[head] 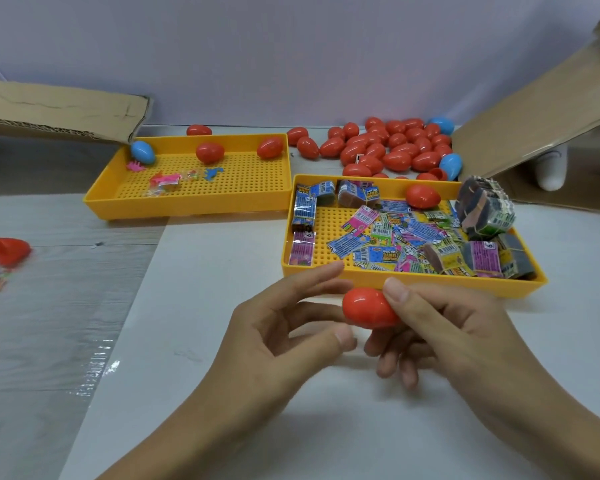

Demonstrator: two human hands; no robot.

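Observation:
My right hand (454,327) grips a red plastic egg (368,308) between thumb and fingers, low in the middle of the head view, just in front of the near yellow tray (395,280). My left hand (284,327) is beside the egg with its fingers loosely spread; the fingertips reach toward the egg's left end, and contact is unclear. The near tray holds several small printed paper leaflets (388,237), some bundled, plus one red egg (422,195).
A second yellow tray (187,202) at the back left holds two red eggs, a blue egg (142,152) and small bagged toys (167,181). A heap of red eggs (388,147) lies behind. Cardboard flaps stand left and right (534,116). Red pieces (4,251) lie at far left.

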